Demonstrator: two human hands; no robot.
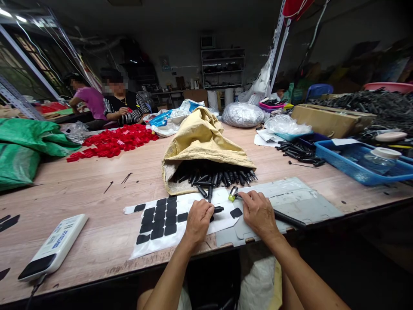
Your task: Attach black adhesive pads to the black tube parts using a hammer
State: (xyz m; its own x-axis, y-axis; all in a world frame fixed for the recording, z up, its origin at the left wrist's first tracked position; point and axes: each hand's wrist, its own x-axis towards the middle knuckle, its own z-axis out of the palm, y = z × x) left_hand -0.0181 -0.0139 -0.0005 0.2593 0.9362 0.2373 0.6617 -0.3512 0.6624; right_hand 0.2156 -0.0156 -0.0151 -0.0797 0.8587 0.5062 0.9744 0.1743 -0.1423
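My left hand (198, 218) is closed round a small black cylindrical part (218, 209) over a white sheet (190, 245) that bears rows of black rounded squares (158, 221). To its right, my right hand (258, 211) grips the dark handle of a small hammer (232, 193) with a metal and yellow-green head. A single black square (236, 212) lies between the hands. Just beyond them, a yellow sack (206, 142) lies open towards me, with many black pen-like parts (226, 177) at its mouth. Under my right forearm a black rod (289, 218) rests on a grey board (300, 193).
At the left are a white device (54, 245) with a cable, a green sack (26, 150) and red pieces (112, 144). A blue tray (358, 168) and cardboard box (325, 120) stand at the right. Two people (124, 103) sit across the table (97, 206).
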